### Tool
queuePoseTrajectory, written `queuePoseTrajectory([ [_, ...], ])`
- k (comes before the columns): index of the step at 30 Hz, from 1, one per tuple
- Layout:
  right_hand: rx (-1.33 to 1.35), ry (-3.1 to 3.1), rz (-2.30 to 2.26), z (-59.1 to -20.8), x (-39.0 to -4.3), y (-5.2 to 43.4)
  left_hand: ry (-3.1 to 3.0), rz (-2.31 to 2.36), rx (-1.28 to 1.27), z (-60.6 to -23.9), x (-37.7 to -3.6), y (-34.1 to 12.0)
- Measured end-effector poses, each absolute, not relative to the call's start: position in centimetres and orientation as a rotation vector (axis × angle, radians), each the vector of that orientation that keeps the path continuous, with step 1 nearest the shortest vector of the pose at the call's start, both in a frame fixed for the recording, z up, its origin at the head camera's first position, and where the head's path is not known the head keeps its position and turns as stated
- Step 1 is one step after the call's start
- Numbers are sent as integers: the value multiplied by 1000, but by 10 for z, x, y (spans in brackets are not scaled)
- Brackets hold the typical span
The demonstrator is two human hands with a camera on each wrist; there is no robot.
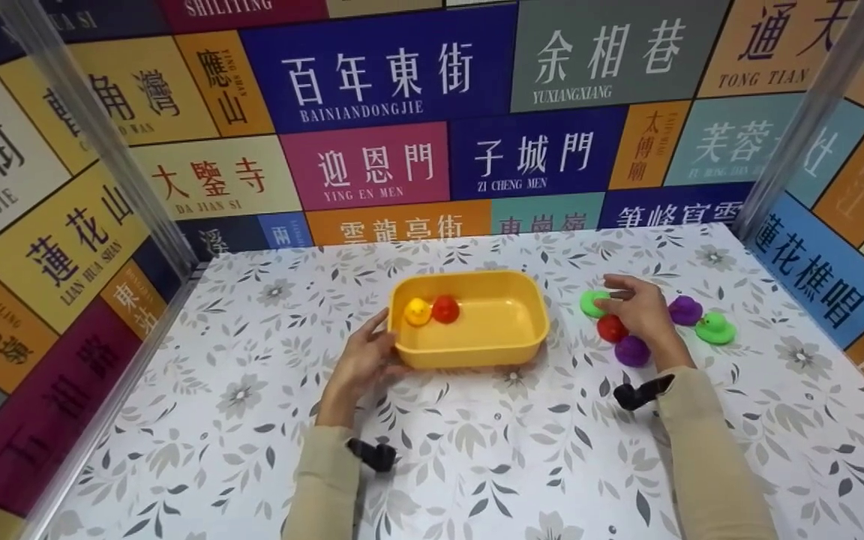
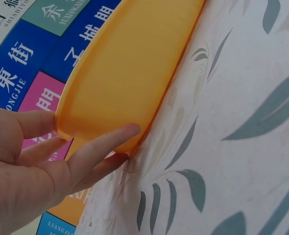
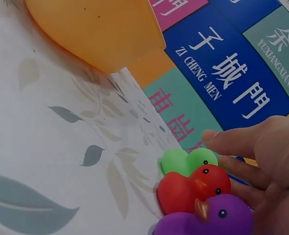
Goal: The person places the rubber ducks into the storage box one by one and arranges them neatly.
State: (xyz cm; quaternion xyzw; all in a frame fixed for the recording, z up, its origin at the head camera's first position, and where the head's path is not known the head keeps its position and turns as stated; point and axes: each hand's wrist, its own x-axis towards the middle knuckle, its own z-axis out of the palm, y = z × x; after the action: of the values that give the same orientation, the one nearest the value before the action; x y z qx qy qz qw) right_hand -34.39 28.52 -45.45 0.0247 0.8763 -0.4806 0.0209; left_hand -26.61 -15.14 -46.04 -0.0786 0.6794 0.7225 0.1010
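Observation:
A yellow plastic tub (image 1: 469, 358) stands mid-table, with a yellow duck (image 1: 417, 311) and a red toy (image 1: 445, 308) at its left end. My left hand (image 1: 364, 357) touches the tub's left end from outside, fingers mostly straight along its wall. Over on the right, my right hand (image 1: 640, 311) reaches above a row of rubber ducks, its thumb and fingers spread near the green duck (image 3: 186, 161). Beside that sit a red duck (image 3: 191, 191) and a purple duck (image 3: 218, 218). Whether the fingers touch the green duck I cannot tell.
Right of my right hand sit another purple duck (image 1: 685, 310) and another green duck (image 1: 715, 328). A leaf-patterned cloth (image 1: 252, 450) covers the table. Walls of coloured street-name panels (image 1: 372, 165) rise behind and at both sides.

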Motion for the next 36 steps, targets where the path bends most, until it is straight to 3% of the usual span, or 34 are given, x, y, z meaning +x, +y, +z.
queuePoseTrajectory([
  [21, 19, 2952, -1333, -467, -345, 277, 2045, 2130, -240, -463, -264, -150],
  [36, 33, 2959, -1477, -446, -339, 271, 2024, 2125, -248, -462, -264, -151],
])
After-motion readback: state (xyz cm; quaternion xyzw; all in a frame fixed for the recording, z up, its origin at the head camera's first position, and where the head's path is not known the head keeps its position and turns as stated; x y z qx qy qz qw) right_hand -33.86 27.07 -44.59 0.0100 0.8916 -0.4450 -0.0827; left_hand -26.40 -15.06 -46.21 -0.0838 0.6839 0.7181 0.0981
